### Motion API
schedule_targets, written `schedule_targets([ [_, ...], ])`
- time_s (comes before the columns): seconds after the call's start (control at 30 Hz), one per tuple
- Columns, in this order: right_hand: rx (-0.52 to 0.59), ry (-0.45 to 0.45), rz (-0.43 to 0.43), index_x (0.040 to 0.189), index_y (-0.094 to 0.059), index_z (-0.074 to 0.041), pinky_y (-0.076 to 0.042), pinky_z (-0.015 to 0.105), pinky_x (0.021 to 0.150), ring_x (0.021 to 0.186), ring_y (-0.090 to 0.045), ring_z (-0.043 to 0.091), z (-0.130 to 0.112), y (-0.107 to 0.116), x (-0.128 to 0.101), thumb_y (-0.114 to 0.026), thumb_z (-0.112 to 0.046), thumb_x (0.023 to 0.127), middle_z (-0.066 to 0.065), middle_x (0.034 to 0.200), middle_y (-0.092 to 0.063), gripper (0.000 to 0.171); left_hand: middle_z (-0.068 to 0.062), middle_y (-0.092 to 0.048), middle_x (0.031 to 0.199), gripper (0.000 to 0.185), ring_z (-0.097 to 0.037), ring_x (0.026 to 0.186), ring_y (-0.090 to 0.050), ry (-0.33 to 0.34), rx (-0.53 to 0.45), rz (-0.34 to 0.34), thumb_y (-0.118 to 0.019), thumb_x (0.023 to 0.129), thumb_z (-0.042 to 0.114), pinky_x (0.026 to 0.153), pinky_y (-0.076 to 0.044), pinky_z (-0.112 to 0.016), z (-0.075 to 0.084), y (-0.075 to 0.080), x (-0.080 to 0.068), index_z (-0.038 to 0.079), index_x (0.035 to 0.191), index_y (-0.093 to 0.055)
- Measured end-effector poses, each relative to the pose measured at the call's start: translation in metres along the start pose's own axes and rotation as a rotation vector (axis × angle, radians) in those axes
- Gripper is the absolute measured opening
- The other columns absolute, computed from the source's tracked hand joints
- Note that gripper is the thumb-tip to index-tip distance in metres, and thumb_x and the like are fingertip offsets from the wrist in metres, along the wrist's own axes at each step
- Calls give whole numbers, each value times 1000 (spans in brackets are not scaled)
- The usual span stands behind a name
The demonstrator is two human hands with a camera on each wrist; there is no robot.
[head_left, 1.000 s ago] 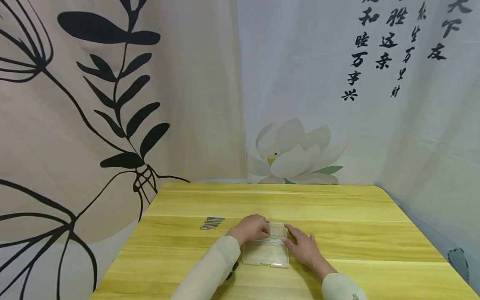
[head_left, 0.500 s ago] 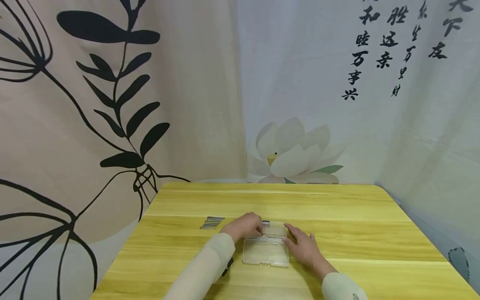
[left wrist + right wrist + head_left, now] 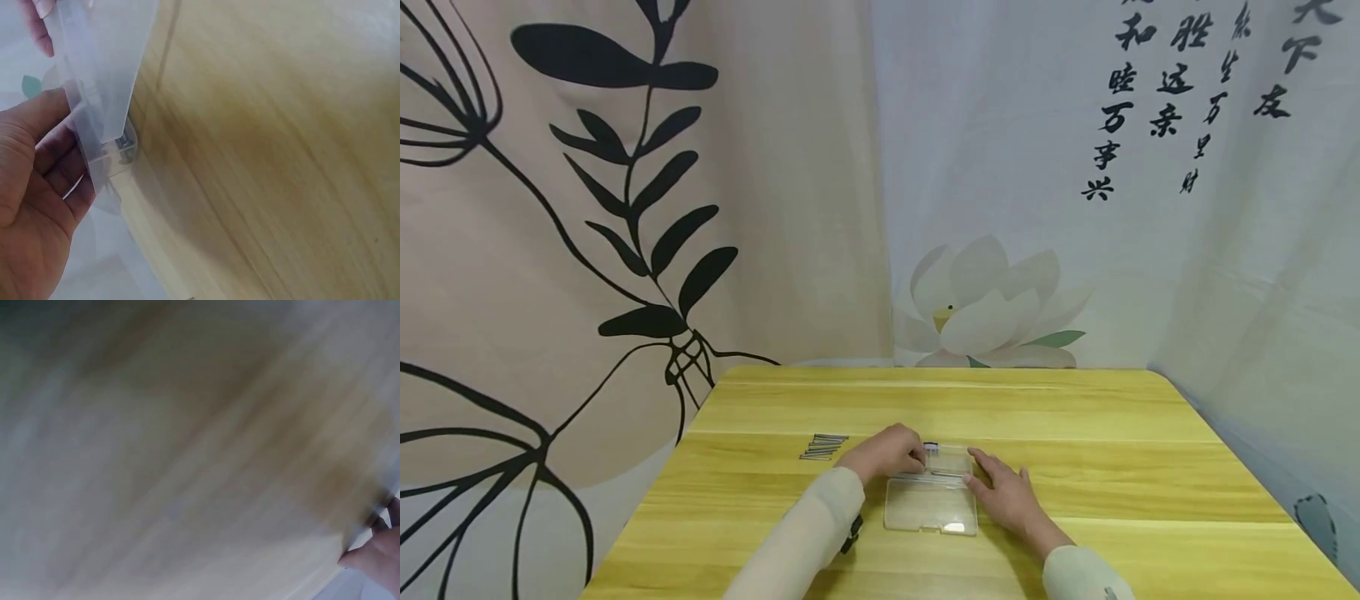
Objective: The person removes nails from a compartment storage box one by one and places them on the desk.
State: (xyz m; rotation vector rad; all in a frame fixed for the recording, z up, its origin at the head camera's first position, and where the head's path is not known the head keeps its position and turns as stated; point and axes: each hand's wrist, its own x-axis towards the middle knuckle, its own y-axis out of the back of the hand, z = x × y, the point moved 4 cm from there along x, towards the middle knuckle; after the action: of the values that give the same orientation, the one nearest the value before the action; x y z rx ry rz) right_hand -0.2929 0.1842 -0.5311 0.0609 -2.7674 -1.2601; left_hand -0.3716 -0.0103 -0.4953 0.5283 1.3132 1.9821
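Clear plastic case (image 3: 931,502) lies lower centre of the head view on yellow table (image 3: 1112,450). Nails (image 3: 823,447) left of it. Left hand (image 3: 887,452) curled, pinching the case's far-left edge. Right hand (image 3: 1009,493) fingers straight, touching the right edge.

Clear plastic case (image 3: 931,502), flat rectangular, lies on the table (image 3: 1075,417) just left of centre, nearer the front edge than the back. Lid looks open, hinged up on the far side. Small metal piece (image 3: 123,144) sits at its far-left corner, probably a nail; too blurred to confirm.
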Motion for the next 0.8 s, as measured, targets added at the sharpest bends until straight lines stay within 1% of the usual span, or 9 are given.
schedule_targets([
  [0.1, -4, -3, 1, 148, -47, -11, -2, 72, 108, 137, -37, 45, 0, 0, 0, -59, -28, 101, 23, 144, -49, 51, 12, -67, 90, 8, 1, 76, -58, 22, -77, 23, -72, 93, 16, 70, -49, -19, -2, 4, 0, 16, 94, -80],
  [0.3, -6, -10, -7, 149, -46, -11, -2, 72, 109, 138, -36, 45, -1, 0, 0, -58, -29, 101, 24, 145, -48, 52, 13, -65, 86, 10, -3, 73, -57, 45, -150, 82, -68, 96, 16, 68, -49, -22, -5, 15, -2, 14, 95, -78],
  [0.4, -2, -9, -10, 149, -45, -11, -1, 72, 109, 138, -36, 45, -1, 0, -1, -58, -29, 101, 24, 145, -47, 53, 12, -64, 82, 12, -5, 69, -53, 56, -190, 102, -65, 98, 16, 66, -46, -24, -12, 20, -5, 12, 96, -76],
  [0.5, 3, -4, -11, 149, -45, -11, -1, 72, 108, 138, -36, 44, -1, 0, -1, -58, -28, 101, 24, 145, -47, 53, 10, -62, 79, 11, -8, 67, -48, 61, -209, 124, -63, 98, 13, 64, -43, -27, -19, 25, -9, 11, 93, -73],
  [0.63, 4, -1, -11, 149, -46, -11, -1, 71, 109, 138, -36, 44, 0, 0, 0, -58, -29, 101, 23, 145, -47, 52, 7, -62, 78, 9, -9, 68, -49, 67, -217, 148, -64, 95, 10, 65, -45, -28, -26, 32, -17, 9, 91, -72],
  [0.8, 10, -3, -10, 149, -46, -11, -1, 71, 109, 139, -35, 44, 1, 0, -1, -58, -29, 101, 23, 145, -47, 53, 6, -63, 81, 11, -10, 70, -51, 88, -264, 163, -63, 95, 9, 68, -47, -31, -42, 37, -29, 3, 96, -73],
])
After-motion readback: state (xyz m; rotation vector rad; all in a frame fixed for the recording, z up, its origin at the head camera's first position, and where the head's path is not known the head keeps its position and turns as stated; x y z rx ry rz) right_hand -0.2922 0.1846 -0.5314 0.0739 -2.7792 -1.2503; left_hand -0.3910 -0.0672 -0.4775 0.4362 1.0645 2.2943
